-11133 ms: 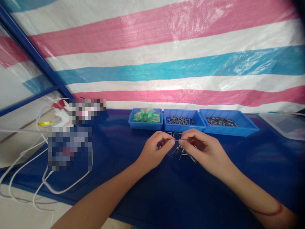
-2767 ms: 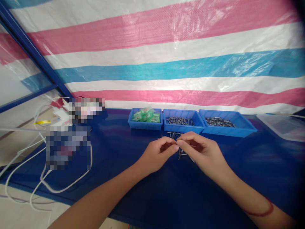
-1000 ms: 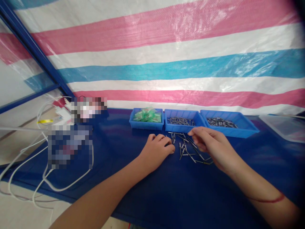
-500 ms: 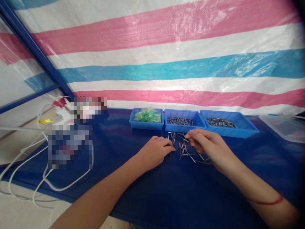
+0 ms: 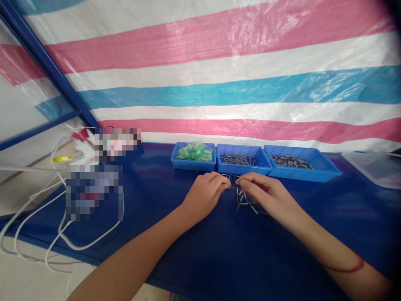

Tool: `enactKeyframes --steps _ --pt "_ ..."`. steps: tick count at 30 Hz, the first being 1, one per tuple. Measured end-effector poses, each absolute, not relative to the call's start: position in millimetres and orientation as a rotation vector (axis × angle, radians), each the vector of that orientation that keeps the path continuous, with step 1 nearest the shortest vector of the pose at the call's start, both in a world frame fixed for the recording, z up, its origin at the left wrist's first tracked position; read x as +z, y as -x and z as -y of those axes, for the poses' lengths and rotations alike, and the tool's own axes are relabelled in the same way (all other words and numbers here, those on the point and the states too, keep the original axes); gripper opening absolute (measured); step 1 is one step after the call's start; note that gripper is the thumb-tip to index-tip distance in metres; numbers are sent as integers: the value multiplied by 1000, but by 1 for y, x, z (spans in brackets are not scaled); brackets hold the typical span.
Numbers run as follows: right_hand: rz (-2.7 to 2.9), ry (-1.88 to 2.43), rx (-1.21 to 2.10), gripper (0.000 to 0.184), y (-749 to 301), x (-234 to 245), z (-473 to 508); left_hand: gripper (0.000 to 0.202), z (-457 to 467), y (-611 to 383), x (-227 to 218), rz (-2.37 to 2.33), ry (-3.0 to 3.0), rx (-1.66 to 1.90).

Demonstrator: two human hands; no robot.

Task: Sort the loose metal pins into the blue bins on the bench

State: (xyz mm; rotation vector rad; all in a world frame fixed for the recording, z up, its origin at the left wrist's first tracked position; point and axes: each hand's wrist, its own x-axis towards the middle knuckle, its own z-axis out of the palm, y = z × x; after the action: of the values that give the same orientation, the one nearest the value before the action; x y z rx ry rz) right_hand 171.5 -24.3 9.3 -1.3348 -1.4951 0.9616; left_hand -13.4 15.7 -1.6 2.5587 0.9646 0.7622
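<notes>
Loose blind rivets point(image 5: 247, 203) with thin metal stems lie in a scattered heap on the blue table point(image 5: 225, 251), partly hidden by my fingers. On the heap's left side, my left hand point(image 5: 205, 192) is closed in a pinch, a thin rivet point(image 5: 231, 187) showing at its fingertips. Just across a small gap, my right hand point(image 5: 271, 193) pinches thumb against forefinger above the heap; what it holds is too small to make out. Behind the hands stands the middle blue bin point(image 5: 244, 168), with long thin metal pieces point(image 5: 238, 159) in it.
A left blue bin point(image 5: 193, 165) holds green-and-clear packets point(image 5: 194, 151); a right blue bin point(image 5: 305, 173) holds dark metal pieces point(image 5: 291, 161). A clear plastic container point(image 5: 372, 169) stands far right. White cables point(image 5: 90, 246) trail over the left edge. Striped sheeting point(image 5: 219, 96) hangs behind.
My left hand has moved up and slightly right, toward the bins. My right hand has shifted left, so the fingertips of both hands are now close together over the rivets.
</notes>
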Motion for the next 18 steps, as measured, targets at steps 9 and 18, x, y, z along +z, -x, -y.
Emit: enactKeyframes --steps 9,18 --pt "1386 1249 948 22 -158 6 33 14 1 4 -4 -905 -1831 1032" --pt "1444 1279 806 18 -161 7 35 24 2 3 -5 -933 -1842 884"
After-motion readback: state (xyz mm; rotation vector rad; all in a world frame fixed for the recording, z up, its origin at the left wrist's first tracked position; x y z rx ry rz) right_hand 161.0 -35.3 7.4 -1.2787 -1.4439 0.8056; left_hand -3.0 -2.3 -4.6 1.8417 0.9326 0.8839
